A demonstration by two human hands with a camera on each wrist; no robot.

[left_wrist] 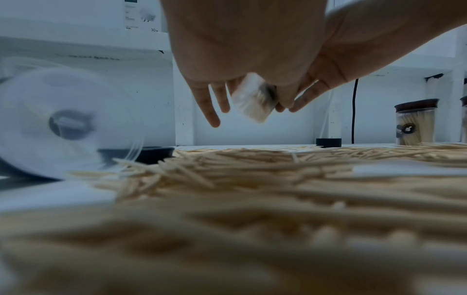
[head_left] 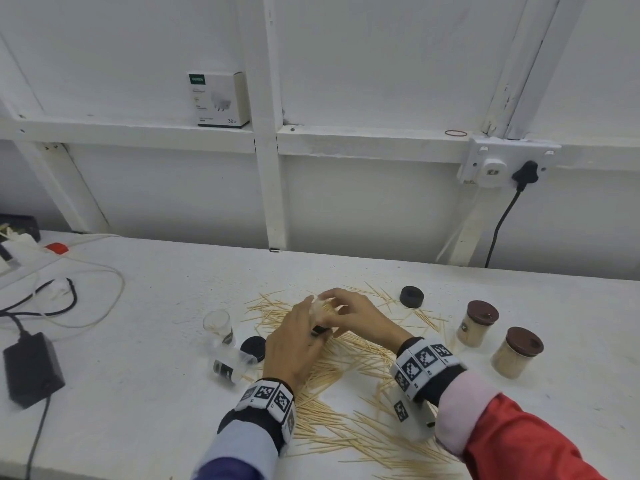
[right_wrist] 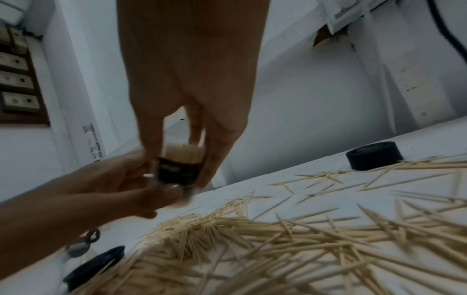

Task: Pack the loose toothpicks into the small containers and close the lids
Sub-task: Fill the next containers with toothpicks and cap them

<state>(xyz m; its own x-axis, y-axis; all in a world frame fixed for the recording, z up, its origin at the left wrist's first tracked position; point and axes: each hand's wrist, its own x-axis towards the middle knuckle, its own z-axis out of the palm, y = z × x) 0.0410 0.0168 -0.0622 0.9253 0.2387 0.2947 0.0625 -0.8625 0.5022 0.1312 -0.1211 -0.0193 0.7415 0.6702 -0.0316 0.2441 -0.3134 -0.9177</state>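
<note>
A small clear container (head_left: 320, 317) with a dark label is held just above the loose toothpick pile (head_left: 346, 375). My left hand (head_left: 311, 323) grips its lower part, thumb across the base (right_wrist: 171, 191). My right hand (head_left: 334, 311) pinches its upper sides, fingers either side of the container (right_wrist: 179, 165), where toothpick ends show at the open mouth. In the left wrist view the container (left_wrist: 252, 99) is blurred between the fingers. An empty container (head_left: 218, 323) stands upright at the left, and another (head_left: 232, 367) lies on its side. Two black lids (head_left: 254, 348) (head_left: 412, 296) lie loose.
Two filled containers with brown lids (head_left: 479, 323) (head_left: 517, 351) stand at the right. A black power adapter (head_left: 33, 368) and cables lie at the far left. A white box (head_left: 218, 98) sits on the wall ledge, and a wall socket (head_left: 502, 164) holds a black plug.
</note>
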